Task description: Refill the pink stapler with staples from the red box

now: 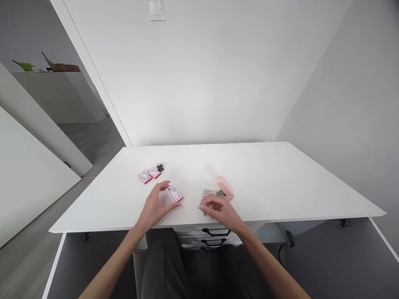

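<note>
While the left hand [155, 207] spreads wide beside a flat box [175, 193], the right hand [223, 209] pinches a small grey piece [200, 207].

"What's on the left of the table [264, 178]?"
"Two boxes [144, 177], side by side, with clips [160, 167] just behind the right one."
"And the third box [175, 193]?"
"Nearer the front, within the curve of the left hand [157, 204]."
"Where's the stapler [224, 185]?"
"Right of that box, just behind the right hand [220, 209]."
"Underneath?"
"Drawers [190, 240], below the front edge."
</note>
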### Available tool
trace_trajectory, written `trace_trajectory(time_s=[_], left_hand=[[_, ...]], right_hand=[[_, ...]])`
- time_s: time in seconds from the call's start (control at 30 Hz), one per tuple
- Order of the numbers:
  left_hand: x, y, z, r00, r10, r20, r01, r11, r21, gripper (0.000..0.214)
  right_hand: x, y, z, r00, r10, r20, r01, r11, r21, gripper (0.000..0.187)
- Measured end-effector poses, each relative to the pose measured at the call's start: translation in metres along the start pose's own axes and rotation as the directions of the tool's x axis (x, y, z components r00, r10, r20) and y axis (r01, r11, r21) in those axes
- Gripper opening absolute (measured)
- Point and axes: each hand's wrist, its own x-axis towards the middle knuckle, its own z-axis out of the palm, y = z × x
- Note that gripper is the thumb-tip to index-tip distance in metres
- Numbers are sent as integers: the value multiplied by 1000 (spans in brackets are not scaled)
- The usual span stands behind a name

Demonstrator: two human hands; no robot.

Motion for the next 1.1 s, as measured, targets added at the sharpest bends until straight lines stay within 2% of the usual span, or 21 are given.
trace_trajectory(time_s=[0.13, 0.27, 0.47, 0.63, 0.7, 0.77, 0.87, 0.93, 1.1], left_hand=[[2, 24, 35, 999, 44, 31, -41, 994, -101, 75], [4, 38, 53, 995, 100, 12, -98, 988, -119, 66], [1, 48, 59, 988, 129, -81, -137, 986, -99, 60], [0, 58, 52, 985, 171, 28, -163, 970, -183, 71], [2, 60, 49, 989, 140, 46, -121, 952, -280, 64], [4, 61, 46, 997, 61, 47, -37, 917, -397, 50], [7, 61, 47, 989, -25, 145, 100, 836, -539, 35], [9, 62, 49, 975, -52, 217, 174, 785, -594, 32], [11, 68, 54, 963, -90, 253, 245, 682, -690, 29]], right_hand=[[2, 1, -2, 1000, -10, 9, 9, 998, 66, 21], [3, -1, -2, 1000, 16, 12, -17, 995, 101, 23], [7, -1, -3, 995, 81, 51, -89, 981, 172, 28], [6, -5, -5, 997, 71, 34, -77, 977, 200, 25], [5, -5, -7, 998, 65, 23, -68, 968, 240, 25], [5, -4, -8, 999, 48, 20, -52, 958, 281, 24], [5, -2, -10, 999, 27, 35, -37, 953, 299, 24], [5, -1, -11, 998, 23, 54, -38, 955, 294, 24], [4, 1, -13, 997, 12, 73, -35, 950, 311, 23]])
